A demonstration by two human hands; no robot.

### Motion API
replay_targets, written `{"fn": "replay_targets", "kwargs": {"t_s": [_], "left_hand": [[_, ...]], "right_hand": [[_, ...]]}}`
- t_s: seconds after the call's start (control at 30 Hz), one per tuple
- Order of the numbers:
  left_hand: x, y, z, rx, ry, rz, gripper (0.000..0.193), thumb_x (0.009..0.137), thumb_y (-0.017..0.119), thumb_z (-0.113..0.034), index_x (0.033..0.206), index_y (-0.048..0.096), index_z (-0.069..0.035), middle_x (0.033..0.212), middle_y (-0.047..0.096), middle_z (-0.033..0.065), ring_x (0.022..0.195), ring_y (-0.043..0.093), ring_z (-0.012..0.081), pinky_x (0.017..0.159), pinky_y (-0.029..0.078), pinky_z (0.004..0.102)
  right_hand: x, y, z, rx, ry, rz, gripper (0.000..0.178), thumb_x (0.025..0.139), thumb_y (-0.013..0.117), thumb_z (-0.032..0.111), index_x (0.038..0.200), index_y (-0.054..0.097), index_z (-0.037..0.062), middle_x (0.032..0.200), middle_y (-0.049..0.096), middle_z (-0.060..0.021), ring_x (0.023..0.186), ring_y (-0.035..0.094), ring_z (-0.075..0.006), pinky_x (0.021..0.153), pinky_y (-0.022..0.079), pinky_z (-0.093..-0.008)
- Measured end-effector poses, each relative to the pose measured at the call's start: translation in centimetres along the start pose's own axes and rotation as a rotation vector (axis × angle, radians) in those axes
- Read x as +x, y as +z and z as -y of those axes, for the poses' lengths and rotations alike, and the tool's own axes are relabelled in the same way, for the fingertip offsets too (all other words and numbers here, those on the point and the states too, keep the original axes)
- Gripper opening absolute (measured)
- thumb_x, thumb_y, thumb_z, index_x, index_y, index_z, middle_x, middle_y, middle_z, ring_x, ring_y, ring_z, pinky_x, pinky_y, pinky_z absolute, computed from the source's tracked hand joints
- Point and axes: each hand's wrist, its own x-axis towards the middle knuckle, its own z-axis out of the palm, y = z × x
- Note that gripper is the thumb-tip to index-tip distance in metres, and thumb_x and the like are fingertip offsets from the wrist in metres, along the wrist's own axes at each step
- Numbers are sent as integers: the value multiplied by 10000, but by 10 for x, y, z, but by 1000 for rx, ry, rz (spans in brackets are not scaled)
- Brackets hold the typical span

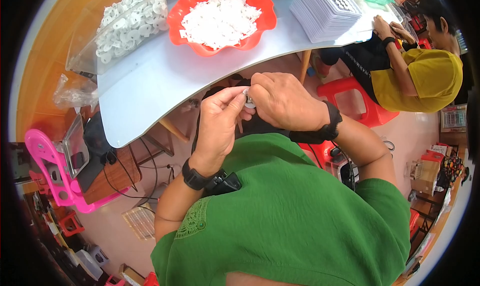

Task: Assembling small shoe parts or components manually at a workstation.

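Observation:
My left hand (pixel 218 121) and my right hand (pixel 287 101) meet in front of my chest, just off the table's near edge. Between their fingertips is a small white round piece with a shiny metal part (pixel 249 102). My left thumb and fingers pinch it from one side. The curled fingers of my right hand press on it from the other and hide part of it. On the table, a red wavy-rimmed bowl (pixel 174 23) holds a heap of small white pieces (pixel 220 21). Left of it, a clear bin (pixel 82 51) contains many white discs with holes (pixel 131 28).
A stack of white trays (pixel 320 16) with rows of small metallic parts stands at the table's (pixel 135 96) right. Beyond, a person in a yellow shirt (pixel 432 78) sits on a red stool (pixel 357 103) with hands on the table. A pink chair (pixel 45 151) is at left, with cables nearby.

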Motion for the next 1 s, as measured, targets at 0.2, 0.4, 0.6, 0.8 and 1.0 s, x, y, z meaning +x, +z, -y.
{"fn": "replay_targets", "kwargs": {"t_s": [0.2,0.4,0.6,0.8,1.0], "left_hand": [[1,3,-9,121,67,5,222,943,520,-62,1109,609,54,905,661,76,722,604,106,655,492,220],[-1,1,-11,135,142,25,226,941,520,-67,1114,610,48,911,651,70,741,595,93,658,487,210],[-1,-1,-14,-27,165,79,242,948,509,-67,1143,584,55,963,645,85,774,606,105,686,499,214],[0,-4,-13,-117,149,92,240,950,503,-61,1145,576,58,989,647,101,793,615,118,701,506,223],[3,-6,-10,-23,171,42,238,946,517,-77,1126,585,65,957,646,94,772,603,122,690,500,233]], "right_hand": [[1,1,0,28,64,-32,193,682,628,85,721,450,20,692,490,-110,604,551,-271,513,447,-376],[1,-4,3,348,370,-137,147,772,635,48,798,499,-1,671,554,-95,594,594,-223,503,451,-330],[0,-7,-1,1257,824,-64,152,852,669,104,879,558,4,746,586,-5,640,527,-38,522,442,-202],[5,-2,8,1314,833,-122,123,845,657,66,875,562,-5,769,603,-21,626,538,-48,528,445,-190],[5,14,8,1306,855,-221,123,826,664,51,842,554,-1,741,604,-34,614,541,-55,519,450,-201]]}}
